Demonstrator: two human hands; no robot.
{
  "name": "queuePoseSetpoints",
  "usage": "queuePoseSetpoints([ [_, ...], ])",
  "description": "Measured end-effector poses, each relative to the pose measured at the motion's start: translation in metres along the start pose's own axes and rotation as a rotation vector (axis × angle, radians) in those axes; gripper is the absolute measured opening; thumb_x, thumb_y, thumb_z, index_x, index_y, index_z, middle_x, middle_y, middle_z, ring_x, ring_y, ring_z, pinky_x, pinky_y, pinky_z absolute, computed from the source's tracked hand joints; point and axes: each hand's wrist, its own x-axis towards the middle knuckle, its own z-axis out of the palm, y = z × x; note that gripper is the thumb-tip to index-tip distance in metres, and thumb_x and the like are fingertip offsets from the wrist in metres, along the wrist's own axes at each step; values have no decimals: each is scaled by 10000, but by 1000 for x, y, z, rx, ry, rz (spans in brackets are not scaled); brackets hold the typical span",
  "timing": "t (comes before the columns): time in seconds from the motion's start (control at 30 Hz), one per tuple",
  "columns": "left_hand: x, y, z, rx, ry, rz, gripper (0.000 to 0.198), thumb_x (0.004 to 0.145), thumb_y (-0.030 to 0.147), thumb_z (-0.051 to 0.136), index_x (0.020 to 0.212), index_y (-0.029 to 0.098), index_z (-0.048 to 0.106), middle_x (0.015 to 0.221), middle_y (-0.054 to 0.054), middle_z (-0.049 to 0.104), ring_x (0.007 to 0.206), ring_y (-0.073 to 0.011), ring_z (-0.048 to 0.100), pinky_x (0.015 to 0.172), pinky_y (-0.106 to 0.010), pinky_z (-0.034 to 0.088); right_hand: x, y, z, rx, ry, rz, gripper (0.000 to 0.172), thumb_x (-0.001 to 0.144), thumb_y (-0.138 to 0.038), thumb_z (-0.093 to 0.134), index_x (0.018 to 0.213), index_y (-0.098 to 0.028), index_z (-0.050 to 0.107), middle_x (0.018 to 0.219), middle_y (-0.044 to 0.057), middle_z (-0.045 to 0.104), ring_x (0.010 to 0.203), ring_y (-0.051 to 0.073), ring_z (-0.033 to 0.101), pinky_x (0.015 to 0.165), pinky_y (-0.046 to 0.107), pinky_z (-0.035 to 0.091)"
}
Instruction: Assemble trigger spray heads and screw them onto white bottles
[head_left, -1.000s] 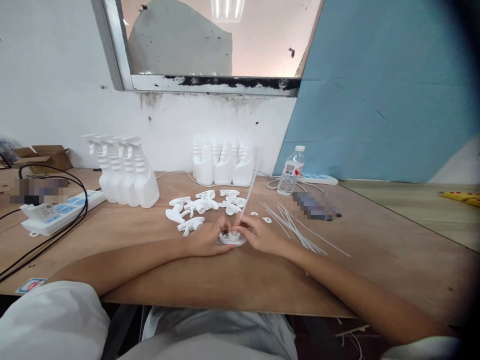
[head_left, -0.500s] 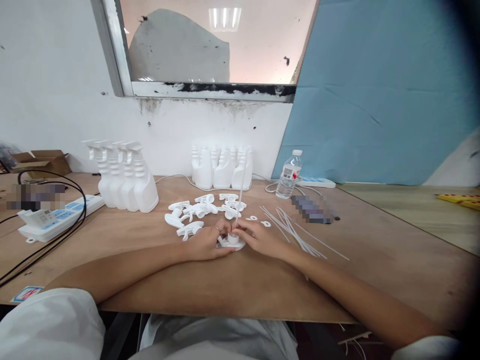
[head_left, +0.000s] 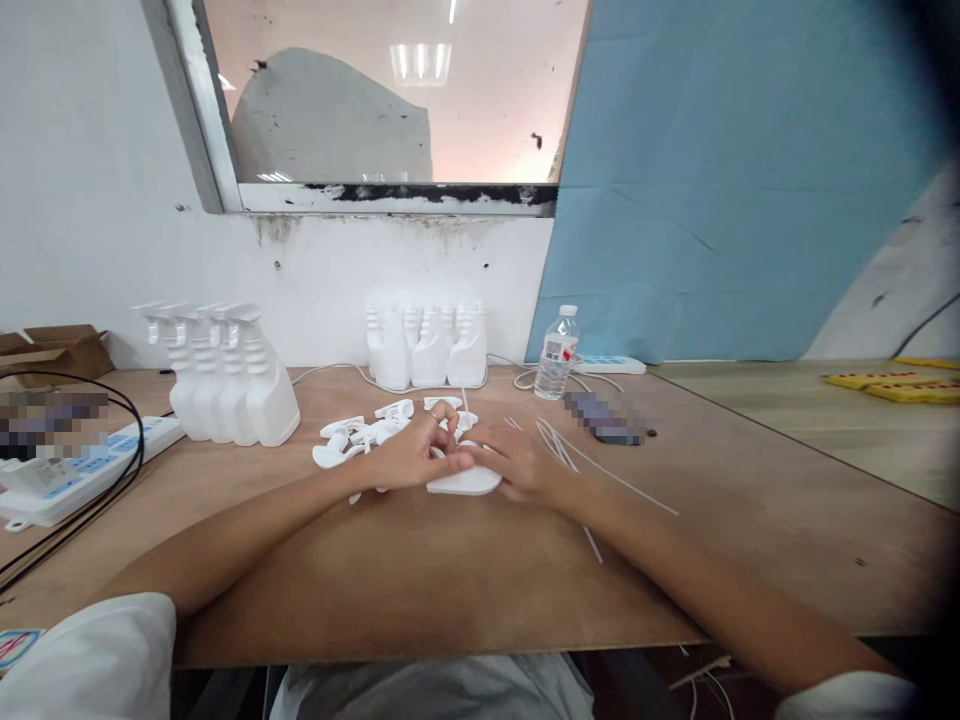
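Both my hands hold a white spray trigger head [head_left: 463, 484] just above the table. Its smooth back faces me. My left hand [head_left: 420, 450] grips its left side, thumb on top. My right hand [head_left: 525, 462] has its fingers closed round the right side. A thin white tube [head_left: 464, 400] points up and away behind the fingers; its lower end is hidden. Several loose white trigger heads [head_left: 352, 437] lie beyond my left hand. By my right wrist are several thin white tubes [head_left: 622, 476], partly under the forearm.
White spray bottles with trigger heads [head_left: 255, 395] stand at the left, beside a power strip [head_left: 142, 440] and black cables. Bottles without heads [head_left: 429, 350] stand by the wall. A water bottle [head_left: 556, 355] and a blurred dark object [head_left: 607, 418] are at the back right.
The trigger head has tipped over, so its tube leans away from me instead of standing tall, and its smooth back now shows. The whole view has shifted slightly.
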Motion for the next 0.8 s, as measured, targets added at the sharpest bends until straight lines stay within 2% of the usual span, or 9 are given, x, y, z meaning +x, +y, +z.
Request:
queuePoseSetpoints([
  [0.03, 9, 1, -10, 64, 35, 25, 391, 885, 542, 553, 967, 211, 362, 698, 38, 582, 590, -105, 545, 545, -208, 388, -1, 1, -1, -8, 41, 14, 467, 878, -81, 445, 1311, -234, 528, 1144, 138, 661, 1043, 248, 629, 843, 412, 518],
  [0.07, 19, -1, -23, 138, 140, 52, 366, 908, 551, 500, 944, 203, 391, 654, 40, 564, 571, -111, 544, 555, -220, 399, -1, 1, -2, -9, 74, 41, 451, 877, -92, 456, 1296, -234, 546, 1142, 141, 663, 1045, 256, 632, 849, 424, 520],
  [0.13, 44, -14, -55, 348, 471, 97, 307, 929, 494, 483, 887, 192, 443, 704, 14, 580, 659, -131, 580, 643, -250, 434, -2, 0, -7, 9, 125, 115, 437, 863, -110, 483, 1271, -240, 567, 1161, 138, 660, 1055, 268, 635, 875, 448, 519],
  [0.2, 70, -37, -90, 509, 741, 84, 219, 900, 388, 549, 949, 188, 477, 889, -35, 622, 847, -169, 612, 751, -279, 446, -1, -2, -13, 35, 171, 184, 440, 849, -122, 502, 1265, -248, 564, 1169, 126, 663, 1065, 271, 636, 904, 458, 516],
  [0.3, 101, -77, -133, 476, 943, -95, 418, 845, 342, 640, 1161, 148, 447, 1230, -140, 554, 1084, -222, 570, 899, -319, 434, 4, -4, -24, 55, 278, 275, 385, 856, -159, 551, 1231, -248, 569, 1140, 111, 679, 1059, 267, 644, 914, 437, 518],
  [0.4, 115, -111, -153, 415, 966, -216, 634, 829, 342, 681, 1320, 100, 361, 1374, -209, 466, 1264, -268, 471, 1013, -335, 368, 16, -1, -35, 76, 421, 464, 307, 852, -273, 654, 1149, -228, 591, 1074, 103, 690, 983, 260, 660, 872, 411, 531],
  [0.53, 120, -134, -155, 393, 896, -284, 768, 795, 333, 727, 1386, 68, 314, 1312, -223, 527, 1196, -269, 533, 978, -330, 387, 47, 12, -50, 263, 532, 627, 305, 861, -380, 667, 1089, -194, 591, 950, 72, 680, 893, 229, 673, 827, 392, 555],
  [0.63, 119, -137, -156, 433, 882, -307, 741, 736, 277, 770, 1344, 85, 393, 1301, -197, 511, 1159, -253, 540, 967, -322, 394, 76, 26, -64, 382, 572, 574, 339, 851, -407, 674, 1085, -173, 600, 901, 52, 655, 790, 190, 678, 749, 363, 574],
  [0.8, 110, -118, -164, 516, 816, -330, 509, 627, 304, 825, 1034, 132, 573, 1095, -96, 586, 977, -230, 591, 864, -321, 448, 110, 49, -85, 412, 674, 479, 397, 817, -452, 699, 1106, -204, 588, 867, 28, 646, 748, 175, 676, 639, 326, 565],
])
